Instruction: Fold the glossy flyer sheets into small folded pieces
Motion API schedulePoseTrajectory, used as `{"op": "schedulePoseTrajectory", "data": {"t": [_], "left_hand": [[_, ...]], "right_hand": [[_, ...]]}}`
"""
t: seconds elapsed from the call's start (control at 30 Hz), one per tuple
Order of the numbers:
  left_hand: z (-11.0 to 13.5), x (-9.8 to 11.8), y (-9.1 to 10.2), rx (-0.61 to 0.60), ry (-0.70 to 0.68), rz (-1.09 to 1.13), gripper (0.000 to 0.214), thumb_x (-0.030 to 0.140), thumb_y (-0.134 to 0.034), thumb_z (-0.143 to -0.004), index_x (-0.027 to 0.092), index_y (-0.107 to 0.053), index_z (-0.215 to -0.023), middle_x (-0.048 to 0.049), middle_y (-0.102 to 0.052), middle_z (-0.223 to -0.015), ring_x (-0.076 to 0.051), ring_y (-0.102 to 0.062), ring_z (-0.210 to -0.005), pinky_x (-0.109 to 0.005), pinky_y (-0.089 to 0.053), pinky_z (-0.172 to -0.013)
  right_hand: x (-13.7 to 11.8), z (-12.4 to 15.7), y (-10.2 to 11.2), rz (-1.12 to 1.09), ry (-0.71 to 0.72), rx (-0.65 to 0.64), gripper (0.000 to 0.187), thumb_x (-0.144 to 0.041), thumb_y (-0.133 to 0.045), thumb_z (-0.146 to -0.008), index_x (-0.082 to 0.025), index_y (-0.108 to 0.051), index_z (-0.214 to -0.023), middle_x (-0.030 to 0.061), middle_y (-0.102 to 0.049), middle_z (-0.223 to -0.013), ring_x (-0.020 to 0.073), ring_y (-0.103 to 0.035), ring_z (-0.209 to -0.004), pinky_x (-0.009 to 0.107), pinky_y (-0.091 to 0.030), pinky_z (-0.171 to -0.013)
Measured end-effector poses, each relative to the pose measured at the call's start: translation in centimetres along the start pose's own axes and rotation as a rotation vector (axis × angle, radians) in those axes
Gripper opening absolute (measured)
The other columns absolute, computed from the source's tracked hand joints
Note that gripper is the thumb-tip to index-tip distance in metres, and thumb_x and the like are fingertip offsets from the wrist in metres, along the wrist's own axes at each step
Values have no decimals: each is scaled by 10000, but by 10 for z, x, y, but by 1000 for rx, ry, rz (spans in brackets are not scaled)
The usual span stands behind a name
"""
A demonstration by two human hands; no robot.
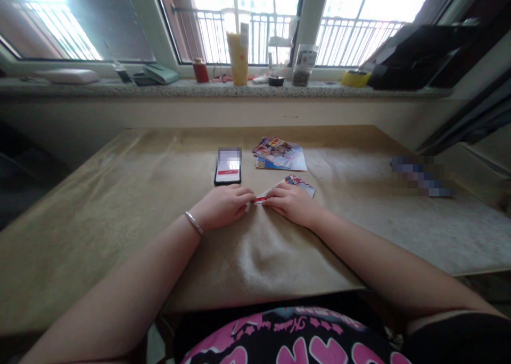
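Observation:
A folded sheet of colourful printed paper lies on the tan cloth-covered table in front of me. My left hand pinches its near-left corner with curled fingers. My right hand presses down on the same folded edge, fingers bent, touching the paper. A silver bracelet circles my left wrist. Just beyond my hands lies a phone with its screen lit.
A small stack of colourful paper sheets sits beyond the phone's right side. A blurred flat object lies at the table's right. The stone windowsill holds a yellow cup, jars, a red tin and a black bag.

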State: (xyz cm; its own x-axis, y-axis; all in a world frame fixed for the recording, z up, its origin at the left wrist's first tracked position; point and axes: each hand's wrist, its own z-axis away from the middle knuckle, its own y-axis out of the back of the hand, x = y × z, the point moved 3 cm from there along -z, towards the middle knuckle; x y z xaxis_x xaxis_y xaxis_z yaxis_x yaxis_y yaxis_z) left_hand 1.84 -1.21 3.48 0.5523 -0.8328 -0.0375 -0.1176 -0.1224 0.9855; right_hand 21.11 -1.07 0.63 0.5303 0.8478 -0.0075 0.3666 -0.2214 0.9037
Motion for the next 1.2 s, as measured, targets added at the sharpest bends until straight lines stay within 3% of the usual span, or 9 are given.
{"op": "schedulePoseTrajectory", "data": {"t": [0.2, 0.57, 0.87, 1.2], "left_hand": [[0, 2, -2, 19, -49, -13, 290, 170, -474, -882, 224, -636, -1116, -42, -663, -1072, -171, -582, -919, -295, -498, -805], [-3, 6, -3, 1, -30, -60, 281, 164, -482, -876, 221, -651, -1093, -47, -662, -1049, -177, -567, -878, -293, -488, -763], [-5, 8, -2, -5, -33, 17, 287, 109, -492, -831, 195, -632, -1066, -41, -655, -1081, -180, -574, -966, -305, -486, -848], [-7, 11, -7, 9, -54, -14, 298, 308, -488, -916, 207, -588, -1178, -68, -617, -1046, -200, -535, -929, -322, -474, -809]], "right_hand": [[0, -4, -4, -2, -3, -19, 202, -221, -486, -919, -208, -684, -955, 57, -687, -953, 190, -544, -886, 318, -414, -790], [-1, -4, 9, 70, -48, -89, 205, -236, -491, -902, -207, -692, -879, 69, -660, -904, 190, -523, -862, 310, -377, -749], [4, 2, 18, 97, 8, -96, 159, -231, -538, -862, -219, -689, -811, 42, -666, -816, 200, -516, -853, 329, -348, -777], [9, 4, 10, 90, -1, -49, 196, -222, -500, -908, -242, -692, -939, 35, -682, -902, 178, -522, -851, 310, -341, -730]]}}
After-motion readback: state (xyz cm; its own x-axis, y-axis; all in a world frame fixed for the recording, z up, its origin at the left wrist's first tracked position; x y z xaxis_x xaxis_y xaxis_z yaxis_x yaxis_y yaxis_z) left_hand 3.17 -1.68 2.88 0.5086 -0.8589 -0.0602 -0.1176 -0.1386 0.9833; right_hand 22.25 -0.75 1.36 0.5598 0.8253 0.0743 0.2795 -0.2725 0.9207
